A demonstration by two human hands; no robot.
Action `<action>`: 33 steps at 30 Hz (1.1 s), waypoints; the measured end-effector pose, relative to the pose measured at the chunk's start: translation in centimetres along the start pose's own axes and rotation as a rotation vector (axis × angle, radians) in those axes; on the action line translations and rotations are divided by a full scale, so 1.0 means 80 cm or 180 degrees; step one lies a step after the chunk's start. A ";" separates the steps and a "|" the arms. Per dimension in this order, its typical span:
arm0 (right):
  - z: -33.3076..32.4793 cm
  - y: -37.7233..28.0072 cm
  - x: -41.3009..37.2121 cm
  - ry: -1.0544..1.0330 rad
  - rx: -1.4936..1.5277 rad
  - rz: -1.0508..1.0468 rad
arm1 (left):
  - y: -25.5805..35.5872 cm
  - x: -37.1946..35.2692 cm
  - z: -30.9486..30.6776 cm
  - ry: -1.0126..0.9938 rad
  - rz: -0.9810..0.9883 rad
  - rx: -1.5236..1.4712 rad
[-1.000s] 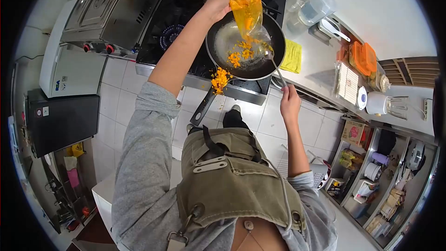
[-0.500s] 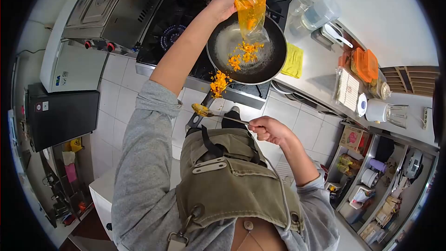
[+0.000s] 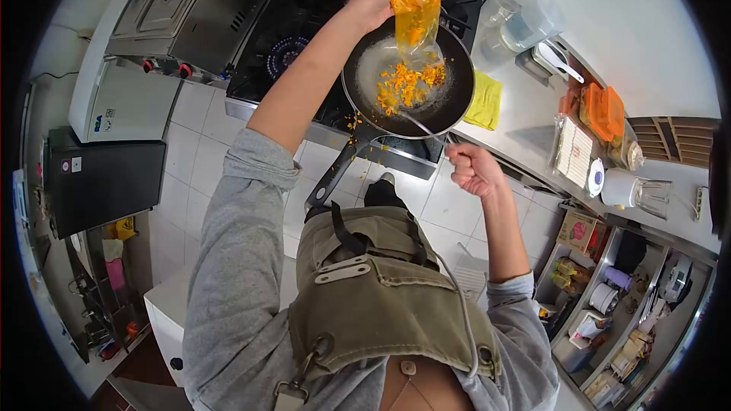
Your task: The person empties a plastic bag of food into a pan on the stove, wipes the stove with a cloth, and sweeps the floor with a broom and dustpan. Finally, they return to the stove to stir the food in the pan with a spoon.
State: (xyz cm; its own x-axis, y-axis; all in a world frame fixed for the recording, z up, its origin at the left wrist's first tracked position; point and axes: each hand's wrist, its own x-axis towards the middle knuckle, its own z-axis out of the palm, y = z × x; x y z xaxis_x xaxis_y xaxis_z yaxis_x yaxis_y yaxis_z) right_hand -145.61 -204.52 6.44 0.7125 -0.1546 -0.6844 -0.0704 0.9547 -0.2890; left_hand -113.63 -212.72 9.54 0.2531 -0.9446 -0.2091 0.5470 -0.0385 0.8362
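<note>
Bag point(image 3: 419, 11) in left hand point(image 3: 373, 4), spoon point(image 3: 417, 123) in right hand point(image 3: 476, 170), pan point(image 3: 460, 95) between

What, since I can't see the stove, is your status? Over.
Left hand holding plastic bag over pan. Right hand on spoon, tip among orange bits. Stray bits around pan handle. Bag hides part of pan.

Brightly lit; fisheye warp, black corners
</note>
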 end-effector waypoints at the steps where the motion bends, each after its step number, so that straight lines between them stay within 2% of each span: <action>1: 0.002 0.008 0.002 -0.0172 -0.0082 0.0130 | -0.002 0.001 0.001 -0.0040 -0.0019 -0.0030; 2: 0.007 0.020 0.002 -0.0031 -0.0160 0.0299 | -0.003 0.001 0.001 -0.0083 -0.0043 -0.0061; 5: 0.016 0.041 0.012 -0.0191 -0.0036 0.0656 | -0.001 -0.009 0.009 -0.0064 0.0020 -0.0013; 8: 0.017 0.032 0.026 0.0064 -0.0286 0.0414 | -0.001 -0.015 0.009 -0.0088 0.0034 -0.0030; 10: 0.006 0.019 0.036 0.0162 0.0138 -0.0238 | -0.002 -0.017 0.009 -0.0120 0.0038 -0.0025; 12: 0.000 0.017 0.033 -0.0023 0.0360 -0.0324 | -0.001 -0.020 0.009 -0.0005 0.0032 -0.0102; 16: -0.006 0.036 0.017 0.0199 0.0373 -0.0403 | 0.003 -0.019 0.011 0.0002 0.0109 -0.0065; 18: -0.013 0.044 0.010 0.0392 -0.0387 -0.0497 | 0.007 -0.024 0.013 -0.0108 0.0124 -0.0037; 19: -0.016 0.052 0.007 0.0396 -0.0386 -0.0498 | 0.008 -0.028 0.016 -0.0112 0.0218 0.0038; 20: -0.015 0.060 0.007 0.1220 -0.2165 -0.1321 | 0.008 -0.035 0.019 -0.0123 0.0223 0.0041; 21: -0.013 0.065 0.005 0.2043 -0.3958 -0.2138 | 0.012 -0.046 0.026 -0.0214 0.0476 0.0492; 22: -0.003 0.067 -0.004 0.2308 -0.4214 -0.2589 | 0.015 -0.049 0.029 -0.0297 0.0739 0.0943; 23: 0.007 0.065 -0.014 0.2526 -0.4360 -0.2630 | 0.006 -0.041 0.023 -0.0197 0.1337 0.1847; 24: 0.015 0.063 -0.023 0.2747 -0.4501 -0.2660 | 0.009 -0.048 0.027 -0.0207 0.1357 0.1854; 26: 0.018 0.061 -0.032 0.2846 -0.4462 -0.2906 | 0.013 -0.079 0.039 -0.0057 0.2342 0.3381; 28: 0.021 0.050 -0.037 0.2932 -0.4447 -0.3167 | 0.016 -0.084 0.042 -0.0158 0.2504 0.3363; 30: 0.021 0.055 -0.045 0.3020 -0.4732 -0.3037 | -0.005 -0.090 0.031 0.0199 0.2117 0.3577; 31: 0.019 0.055 -0.043 0.3074 -0.4819 -0.3186 | -0.009 -0.095 0.033 0.0165 0.2453 0.3683; 32: 0.024 0.053 -0.046 0.3085 -0.4677 -0.2869 | -0.017 -0.099 0.031 0.0291 0.2304 0.4139; 33: 0.017 0.061 -0.045 0.3064 -0.4680 -0.3079 | -0.029 -0.109 0.029 0.0227 0.2146 0.4197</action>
State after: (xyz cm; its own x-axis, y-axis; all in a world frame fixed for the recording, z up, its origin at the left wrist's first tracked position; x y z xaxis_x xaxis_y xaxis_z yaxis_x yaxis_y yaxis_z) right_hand -147.58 -198.95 8.39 0.3568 -0.9306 0.0817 -0.7317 -0.3328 -0.5949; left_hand -118.96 -205.13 10.61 0.2180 -0.8881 0.4047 -0.7781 0.0921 0.6213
